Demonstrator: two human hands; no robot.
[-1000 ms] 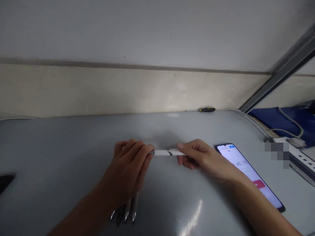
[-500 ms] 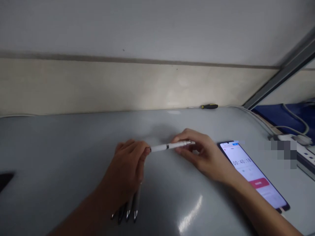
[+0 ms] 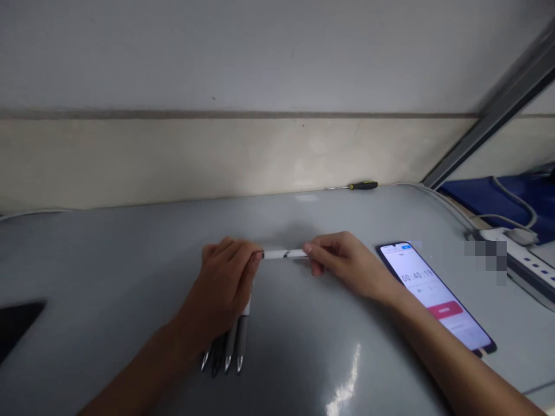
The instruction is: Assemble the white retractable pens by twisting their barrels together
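A white pen [image 3: 273,254] with a dark band near its middle lies level between my two hands, just above the grey table. My left hand [image 3: 228,280] is closed around its left end, which the fingers hide. Thumb and fingers of my right hand [image 3: 347,263] pinch the right end, covering the tip. Beneath my left hand and wrist, several pens [image 3: 241,341] lie side by side with their silver tips toward me; their upper parts are hidden.
Right of my right arm lies a phone [image 3: 429,292] showing a running timer. A white power strip [image 3: 526,260] with cables stands farther right. A screwdriver [image 3: 363,185] rests along the wall. At the left edge is a dark flat object [image 3: 19,323].
My right hand has gone from loosely curled fingers around the pen's right part to a pinch on that end. The pen is now more level. The view has shifted slightly.
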